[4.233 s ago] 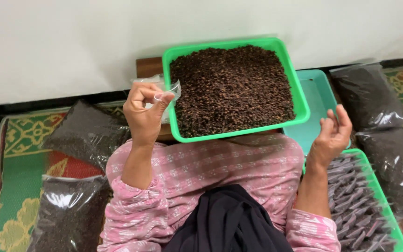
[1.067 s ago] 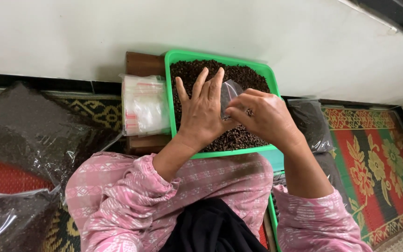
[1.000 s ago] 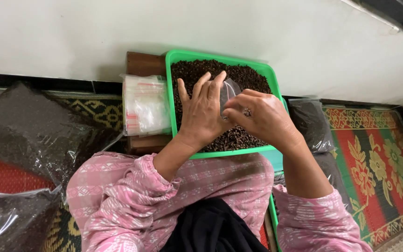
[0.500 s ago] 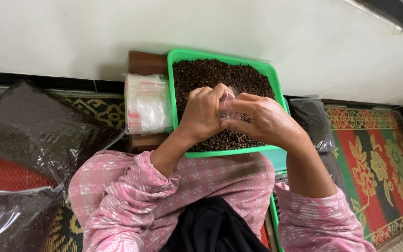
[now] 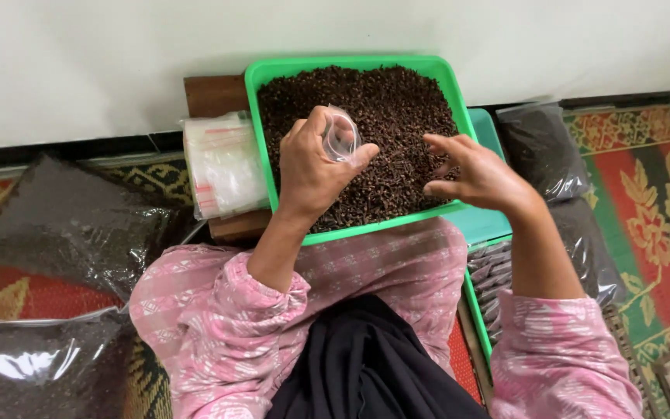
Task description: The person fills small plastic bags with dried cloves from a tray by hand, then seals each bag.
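Left hand (image 5: pixel 316 167) is pinched shut around a small clear plastic bag (image 5: pixel 340 140), held open-mouthed over the green tray (image 5: pixel 261 77) of dark cloves (image 5: pixel 385 109). Right hand (image 5: pixel 478 174), at its 3 o'clock, hovers empty with fingers loosely spread (touching nothing).

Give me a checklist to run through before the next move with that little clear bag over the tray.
1. Small clear bag held in the left hand: ok, pinched between thumb and fingers.
2. Bag mouth open: ok, it gapes round.
3. Bag over the green tray: ok, spills would land in it.
4. Right hand free: ok, open and holding nothing, just right of the bag.
5. Dark dried bits in reach: ok, the tray is full.
6. Bag contents: cannot tell, too small to see inside.
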